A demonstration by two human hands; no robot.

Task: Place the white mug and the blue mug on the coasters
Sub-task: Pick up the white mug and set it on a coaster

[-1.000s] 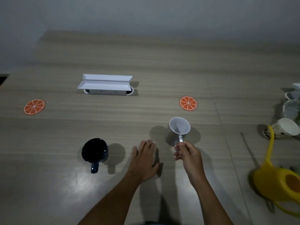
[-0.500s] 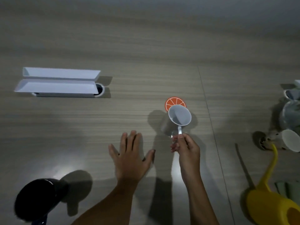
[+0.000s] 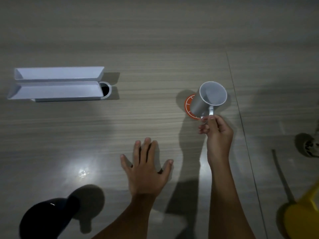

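My right hand (image 3: 217, 133) grips the handle of the white mug (image 3: 208, 99), which is over the orange-slice coaster (image 3: 188, 106) and hides most of it; whether it touches the coaster I cannot tell. The mug's mouth faces up and toward me. My left hand (image 3: 146, 169) lies flat on the wooden table (image 3: 155, 49) with fingers spread, holding nothing. The dark blue mug (image 3: 48, 218) stands at the bottom left, to the left of my left forearm. The second coaster is out of view.
A white open cable box (image 3: 57, 84) sits at the far left of the table. A yellow watering can (image 3: 303, 216) is at the bottom right corner. A patterned cup (image 3: 310, 147) shows at the right edge.
My right hand carried the white mug forward over the orange coaster. The view moved closer and to the right. My left hand stayed flat on the table.
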